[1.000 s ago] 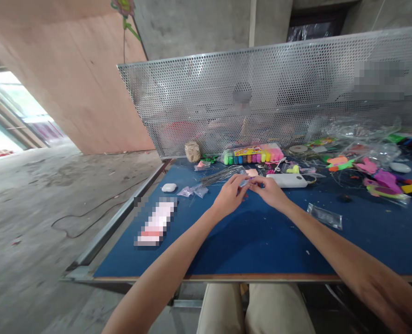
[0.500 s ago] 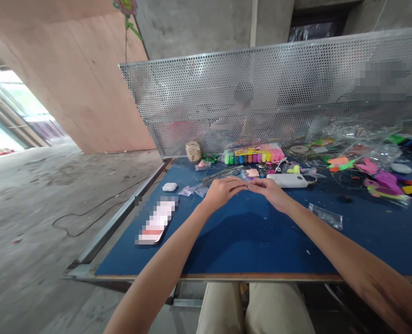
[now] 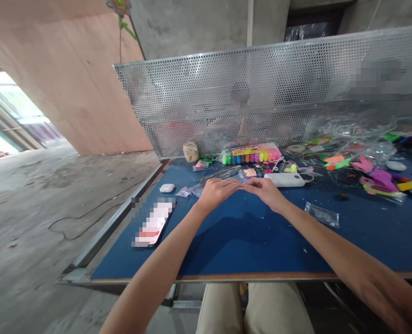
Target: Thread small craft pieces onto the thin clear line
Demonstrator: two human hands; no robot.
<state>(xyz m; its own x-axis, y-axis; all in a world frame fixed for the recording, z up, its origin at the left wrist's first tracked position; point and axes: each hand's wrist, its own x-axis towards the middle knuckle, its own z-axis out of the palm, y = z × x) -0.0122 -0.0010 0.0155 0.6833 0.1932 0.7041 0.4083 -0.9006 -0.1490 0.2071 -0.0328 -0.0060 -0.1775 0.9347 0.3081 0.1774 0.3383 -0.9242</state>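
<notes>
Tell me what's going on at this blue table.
A person sits at the blue table, with the left hand and right hand meeting fingertip to fingertip above it. Whatever is in their grip, if anything, is too small to make out. Just beyond the hands lie a bundle of thin wires and a long white device; a pack of colourful tubs lies farther back, before a perforated metal panel.

At twelve o'clock, past my blue table (image 3: 261,250), stands a gray metal screen (image 3: 206,93) full of tiny holes. Behind it is a gray wall (image 3: 192,28). A pinkish board (image 3: 73,83) leans at eleven. Bright light comes in at ten, over the rough gray floor (image 3: 25,208).
</notes>
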